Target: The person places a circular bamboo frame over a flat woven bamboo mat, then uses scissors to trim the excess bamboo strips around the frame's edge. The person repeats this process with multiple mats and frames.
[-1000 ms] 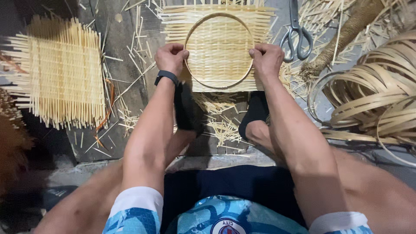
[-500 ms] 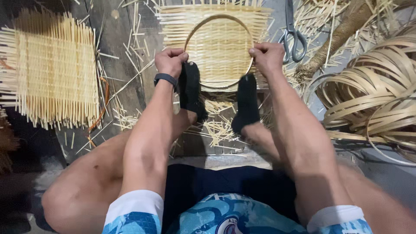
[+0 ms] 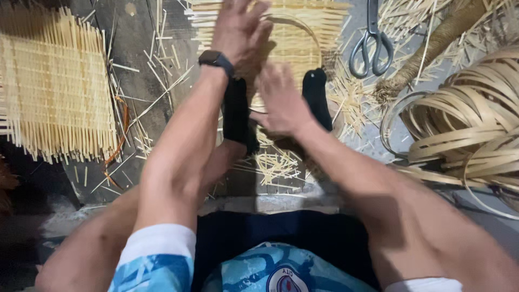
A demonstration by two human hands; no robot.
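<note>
A square woven bamboo mat [image 3: 324,21] lies on the floor in front of me, with a round bamboo hoop [image 3: 312,33] on top of it. My left hand [image 3: 240,30], a black watch on its wrist, lies flat on the mat and hoop with its fingers spread. Closer to me, my right hand [image 3: 278,100] is over the mat's near edge, fingers apart and blurred by motion. It holds nothing. My two feet in black socks [image 3: 238,116] [image 3: 316,97] rest on the near edge of the mat, one on each side of my right hand.
A second woven mat [image 3: 48,92] lies at the left. Metal scissors [image 3: 370,51] lie to the right of the mat, beside a fibre bundle [image 3: 443,38]. A big coil of bamboo strips [image 3: 470,124] fills the right side. Loose splinters [image 3: 275,165] litter the floor.
Both hands have let go of the hoop's sides. My left hand slid up onto the mat, my right hand moved left to the middle. My feet came forward onto the mat's edge.
</note>
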